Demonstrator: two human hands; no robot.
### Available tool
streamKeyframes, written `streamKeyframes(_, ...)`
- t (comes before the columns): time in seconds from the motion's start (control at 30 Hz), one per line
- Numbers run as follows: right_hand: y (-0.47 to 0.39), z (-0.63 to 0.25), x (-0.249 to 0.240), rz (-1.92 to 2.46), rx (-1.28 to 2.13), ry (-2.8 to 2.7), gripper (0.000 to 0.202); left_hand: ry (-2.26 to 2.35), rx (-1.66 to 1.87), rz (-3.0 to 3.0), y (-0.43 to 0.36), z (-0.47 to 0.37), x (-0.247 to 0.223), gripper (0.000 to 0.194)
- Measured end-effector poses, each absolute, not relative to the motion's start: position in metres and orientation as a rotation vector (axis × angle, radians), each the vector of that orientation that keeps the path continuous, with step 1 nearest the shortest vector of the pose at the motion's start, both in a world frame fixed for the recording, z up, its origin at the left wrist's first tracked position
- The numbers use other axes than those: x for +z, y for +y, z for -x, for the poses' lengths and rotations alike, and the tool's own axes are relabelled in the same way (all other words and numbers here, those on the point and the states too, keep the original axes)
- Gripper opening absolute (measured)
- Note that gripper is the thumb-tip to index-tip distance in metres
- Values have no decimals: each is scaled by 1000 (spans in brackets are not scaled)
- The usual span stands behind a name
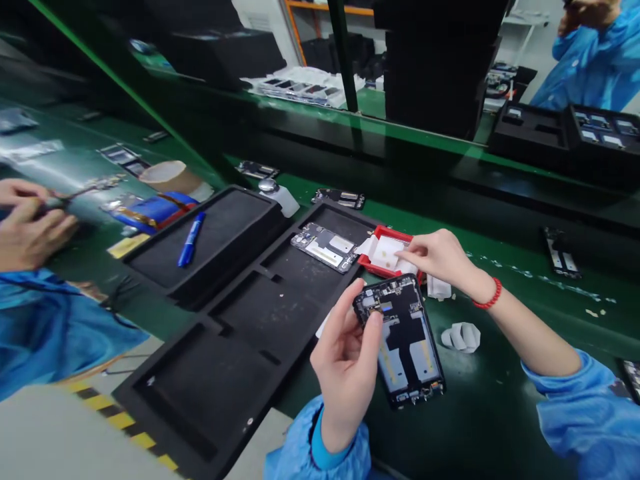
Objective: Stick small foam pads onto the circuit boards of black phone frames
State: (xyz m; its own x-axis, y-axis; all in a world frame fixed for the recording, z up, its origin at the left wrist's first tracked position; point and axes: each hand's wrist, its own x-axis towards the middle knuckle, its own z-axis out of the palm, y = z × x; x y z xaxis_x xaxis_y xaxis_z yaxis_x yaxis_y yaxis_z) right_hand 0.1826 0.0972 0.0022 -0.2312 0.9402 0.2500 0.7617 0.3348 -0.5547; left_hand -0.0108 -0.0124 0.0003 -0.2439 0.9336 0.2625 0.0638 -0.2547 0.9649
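Note:
My left hand [345, 357] grips an opened phone body [407, 347] by its upper left side, thumb across the front, tilted over the bench. Its inside shows a black frame, small boards at the top and pale strips lower down. Just beyond it, my right hand [443, 257] reaches over a small red tray [383, 272] holding white paper with tiny tan pieces. The fingers are pinched together at the paper; what they hold, if anything, is too small to make out. Another phone body [325, 247] lies in the black foam tray [280, 300] to the left.
Crumpled white paper [461, 337] lies right of the held phone. A blue marker [192, 240] rests on a black foam block [225, 230], near a white bottle [281, 197]. More phone bodies [561, 252] lie on the green bench. At left, a co-worker's hands [30, 227] hold a tool.

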Motion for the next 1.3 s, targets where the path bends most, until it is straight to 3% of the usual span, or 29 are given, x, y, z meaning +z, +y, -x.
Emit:
streamKeyframes(0.27,15,-182,54,1190,104,-1759,9,1254,1679,-1313,-11,-11,8,35)
streamKeyframes(0.43,-17,-153,58,1182,336,-1613,11,1280,1730,-1320,-15,-18,10,35)
streamKeyframes(0.63,-17,-147,51,1188,531,-1520,13,1282,1791,-1397,-21,-18,11,52)
streamKeyframes(1.3,-24,-138,50,1189,479,-1442,16,1312,1940,-1518,-21,-25,14,50)
